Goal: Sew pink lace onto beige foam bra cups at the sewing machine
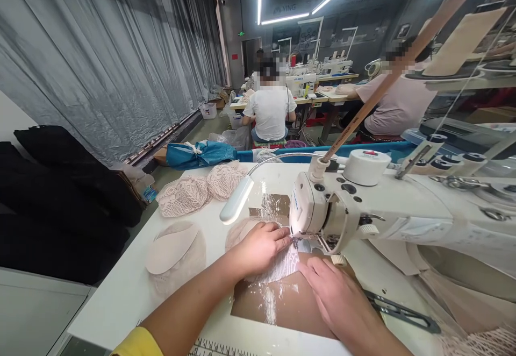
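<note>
White, ruler-marked counter (116,302) is topped by a white sewing machine (403,192); at its head (308,205), pale patterned lace (284,268), apparently part-sewn, is steadied by left hand (262,246) and right hand (336,291), fingers (278,234) close together, pinching indiscernible; what remains cannot be judged.

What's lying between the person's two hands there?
In the head view, pale lace fabric lies between the left hand and the right hand.

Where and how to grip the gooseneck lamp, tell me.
Probably best midway along its slim white head, coming from the left: that side faces away from the sewing machine, and the curved metal neck joins at the head's upper right end.
</note>
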The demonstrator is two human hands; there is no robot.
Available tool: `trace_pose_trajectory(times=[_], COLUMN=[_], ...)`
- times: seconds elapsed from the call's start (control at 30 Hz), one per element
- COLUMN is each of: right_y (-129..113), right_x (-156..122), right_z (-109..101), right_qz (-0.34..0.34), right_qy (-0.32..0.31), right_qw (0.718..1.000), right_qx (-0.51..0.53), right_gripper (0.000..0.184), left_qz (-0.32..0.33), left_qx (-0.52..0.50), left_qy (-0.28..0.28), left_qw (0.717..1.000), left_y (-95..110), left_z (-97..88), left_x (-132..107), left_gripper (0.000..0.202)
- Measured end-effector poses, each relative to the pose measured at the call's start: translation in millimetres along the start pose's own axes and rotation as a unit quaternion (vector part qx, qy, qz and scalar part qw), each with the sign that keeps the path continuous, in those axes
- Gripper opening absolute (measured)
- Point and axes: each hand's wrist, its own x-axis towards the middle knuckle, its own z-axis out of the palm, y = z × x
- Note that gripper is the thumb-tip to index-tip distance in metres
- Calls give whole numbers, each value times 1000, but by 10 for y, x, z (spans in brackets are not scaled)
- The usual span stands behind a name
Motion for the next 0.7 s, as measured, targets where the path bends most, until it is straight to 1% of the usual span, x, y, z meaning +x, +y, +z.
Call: trace_pose_trajectory(times=[0.13, 0.23, 0.33, 0.5, 0.6, 0.7], right_y=[13, 32, 38, 33, 42, 57], right_x=[-35, -50, -29, 54, 82, 82], right_z=[58, 76, 66, 55, 67, 68], right_qz=[-18, -29, -31, -23, -10, -8], right_qy=[38, 48, 52, 46, 57, 68], right_qw=[999, 997, 996, 995, 993, 993], right_qx=[-27, -46, -59, -85, -103, -98], right_gripper=[45, 47, 47, 48, 50, 52], left_qz=[7, 29, 30, 26, 21, 13], left_qx=[-28, -54, -58, -73, -82, -92], left_qy=[32, 28, 16, 11, 17, 19], left_qw=[999, 998, 998, 997, 996, 996], left_y=[57, 146, 185, 108, 43, -7], left_z=[25, 34, 22, 15, 47, 86], left_x=[-54, -127, -158, -108, -74, -49], left_gripper=[30, 29, 31, 31, 32, 34])
